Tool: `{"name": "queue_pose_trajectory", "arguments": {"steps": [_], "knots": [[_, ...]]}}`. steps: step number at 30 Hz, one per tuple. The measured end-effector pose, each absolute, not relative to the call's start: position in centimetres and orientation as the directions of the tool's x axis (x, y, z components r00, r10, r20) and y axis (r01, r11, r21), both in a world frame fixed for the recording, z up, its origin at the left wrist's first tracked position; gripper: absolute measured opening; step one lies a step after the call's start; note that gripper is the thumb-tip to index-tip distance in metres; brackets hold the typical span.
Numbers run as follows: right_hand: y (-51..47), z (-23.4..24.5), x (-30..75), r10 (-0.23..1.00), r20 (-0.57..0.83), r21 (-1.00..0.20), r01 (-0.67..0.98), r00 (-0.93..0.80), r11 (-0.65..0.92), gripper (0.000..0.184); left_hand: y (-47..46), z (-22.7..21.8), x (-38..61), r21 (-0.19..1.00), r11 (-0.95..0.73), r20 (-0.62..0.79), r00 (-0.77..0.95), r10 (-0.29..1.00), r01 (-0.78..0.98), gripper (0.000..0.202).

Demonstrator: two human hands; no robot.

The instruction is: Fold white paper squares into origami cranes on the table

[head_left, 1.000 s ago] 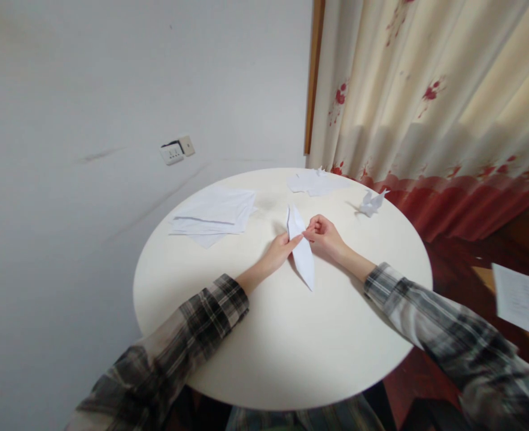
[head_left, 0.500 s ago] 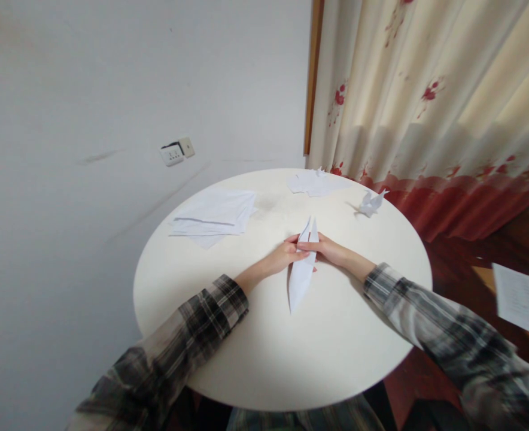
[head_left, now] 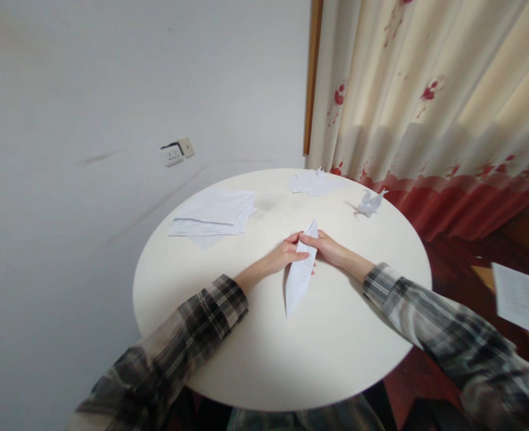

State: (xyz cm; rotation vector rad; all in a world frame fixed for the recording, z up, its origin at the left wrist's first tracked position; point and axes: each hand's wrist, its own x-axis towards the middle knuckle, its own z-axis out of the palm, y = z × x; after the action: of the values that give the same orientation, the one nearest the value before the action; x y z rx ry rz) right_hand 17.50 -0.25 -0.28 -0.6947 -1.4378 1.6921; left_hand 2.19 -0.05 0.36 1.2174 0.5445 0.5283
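A narrow, diamond-shaped piece of folded white paper point(head_left: 298, 281) is held over the middle of the table, one pointed end toward me. My left hand point(head_left: 286, 254) is closed on its left edge, thumb lying across the front. On the upper right edge my right hand point(head_left: 328, 246) pinches the paper, with the thumb on its face near the top. Fingers of both hands are partly hidden behind the sheet. Farther off to the right, a folded paper crane point(head_left: 369, 203) stands on the round white table point(head_left: 255, 347).
A stack of white paper point(head_left: 213, 209) lies at the left of the table. More paper sheets point(head_left: 312, 183) lie at the far edge, with a small folded piece on them. A wall with a socket point(head_left: 172, 155) is behind; a curtain point(head_left: 426, 120) hangs at the right.
The two separate upper points of the folded paper now appear together as one tip. My right thumb has shifted up slightly, and the lower tip has swung a little left.
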Motion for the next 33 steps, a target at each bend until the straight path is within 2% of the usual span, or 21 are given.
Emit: {"name": "queue_pose_trajectory", "arguments": {"steps": [9,13,22,28,33], "knots": [[0.2,-0.5,17.7,0.901,0.097,-0.972,-0.234,-0.423,-0.005,0.042,0.2,0.2,1.7,0.984,0.177,-0.133,0.793,0.594,0.032,0.027],[0.6,-0.2,17.7,0.938,0.119,-0.964,-0.263,-0.325,0.031,0.04,0.5,-0.2,1.5,0.989,0.108,-0.142,0.801,0.581,0.097,0.031],[0.7,-0.2,17.8,0.953,0.075,-0.978,-0.209,-0.294,0.013,0.057,0.3,0.0,1.5,0.982,0.132,-0.187,0.783,0.593,0.135,0.032],[0.9,-0.3,17.9,0.96,0.007,-0.972,-0.228,-0.28,-0.059,0.06,0.1,0.3,1.6,0.979,0.148,-0.202,0.773,0.601,0.142,0.032],[0.9,0.2,17.9,0.956,-0.01,-0.957,-0.273,-0.294,-0.094,0.071,-0.1,0.6,1.5,0.976,0.168,-0.21,0.776,0.595,0.135,0.03]]}}
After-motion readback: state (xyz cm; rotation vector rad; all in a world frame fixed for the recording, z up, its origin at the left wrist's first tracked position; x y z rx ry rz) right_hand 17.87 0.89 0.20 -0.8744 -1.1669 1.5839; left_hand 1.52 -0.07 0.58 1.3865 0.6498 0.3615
